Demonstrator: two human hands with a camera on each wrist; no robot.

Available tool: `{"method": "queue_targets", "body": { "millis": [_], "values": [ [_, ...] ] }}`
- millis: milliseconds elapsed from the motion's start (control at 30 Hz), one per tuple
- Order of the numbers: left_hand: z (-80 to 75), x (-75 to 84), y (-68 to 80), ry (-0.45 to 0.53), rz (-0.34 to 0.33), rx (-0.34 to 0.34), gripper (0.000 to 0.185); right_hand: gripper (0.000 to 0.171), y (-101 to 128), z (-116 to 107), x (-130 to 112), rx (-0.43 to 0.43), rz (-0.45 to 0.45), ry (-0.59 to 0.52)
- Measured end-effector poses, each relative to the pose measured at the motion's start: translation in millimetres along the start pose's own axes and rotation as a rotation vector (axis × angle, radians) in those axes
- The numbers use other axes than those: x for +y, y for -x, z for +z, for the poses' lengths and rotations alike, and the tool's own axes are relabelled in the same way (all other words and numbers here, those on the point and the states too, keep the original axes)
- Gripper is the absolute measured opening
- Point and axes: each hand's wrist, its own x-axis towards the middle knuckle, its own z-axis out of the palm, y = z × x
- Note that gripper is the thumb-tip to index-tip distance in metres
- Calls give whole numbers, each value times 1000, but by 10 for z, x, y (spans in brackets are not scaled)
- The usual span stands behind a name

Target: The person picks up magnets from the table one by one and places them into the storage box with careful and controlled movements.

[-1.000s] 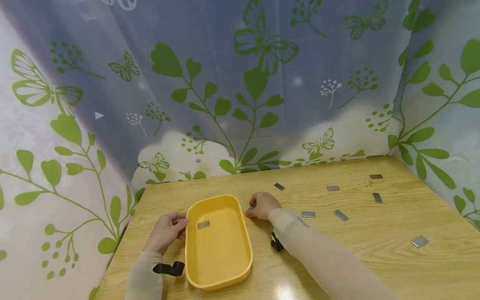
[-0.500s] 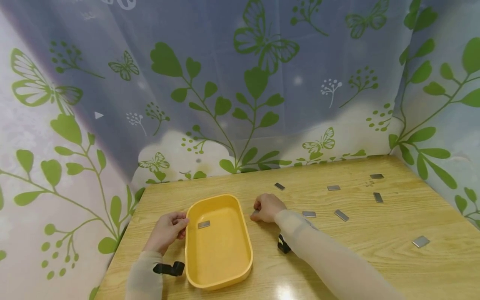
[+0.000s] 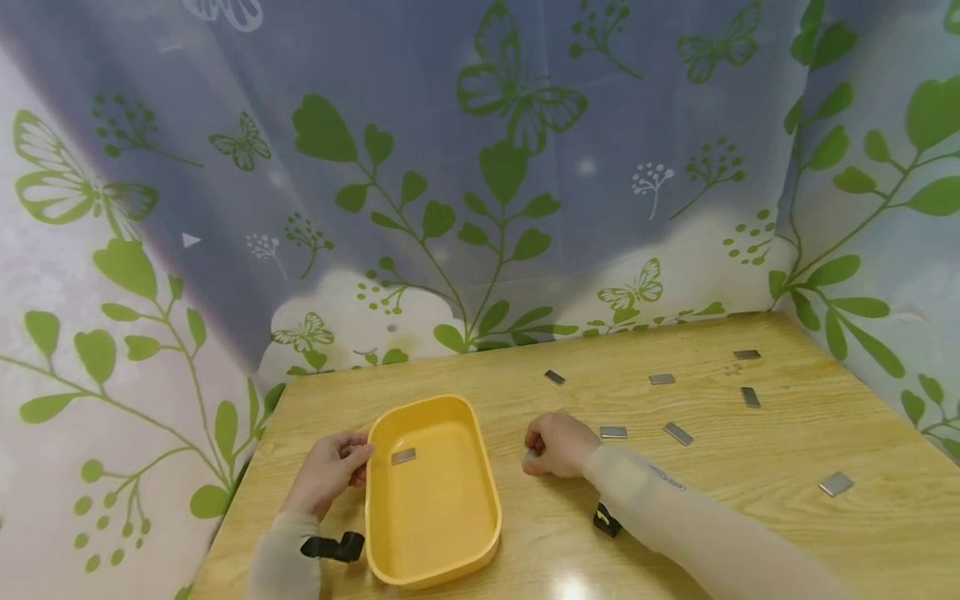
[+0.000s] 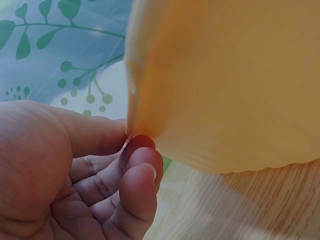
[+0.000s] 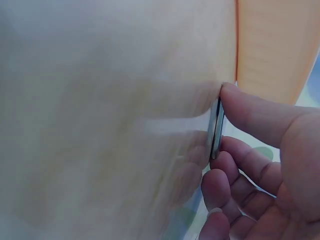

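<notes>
A yellow plastic tray stands on the wooden table, one small grey metal plate lying inside toward its far left. My left hand pinches the tray's left rim between thumb and fingers; the left wrist view shows the thumb tip right at the wall. To the right of the tray, my right hand holds another small metal plate by its ends, low at the tabletop. In the head view the fingers hide most of that plate. A further metal plate lies just beyond the right wrist.
Several similar plates lie scattered rightward, among them a dark one at the back and a lone one at far right. A leaf-and-butterfly curtain hangs behind the table. Each sleeve carries a black wrist mount.
My right hand has slid right and nearer to me, away from the tray, with the metal plate in its fingers. The left hand keeps its grip on the rim. The head view shifts slightly.
</notes>
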Motion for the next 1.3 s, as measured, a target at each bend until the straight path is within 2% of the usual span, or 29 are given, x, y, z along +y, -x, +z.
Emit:
{"method": "queue_targets", "body": {
  "millis": [333,967,1300],
  "values": [
    [19,14,32,-4,9,3,27,21,467,-96,154,-12,-130,23],
    [-16,26,32,-25,5,1,28,24,1064,-309,407,-38,-179,56],
    [-4,32,18,-20,-1,-13,29,25,1375,-392,617,-29,-164,79]
  ]
}}
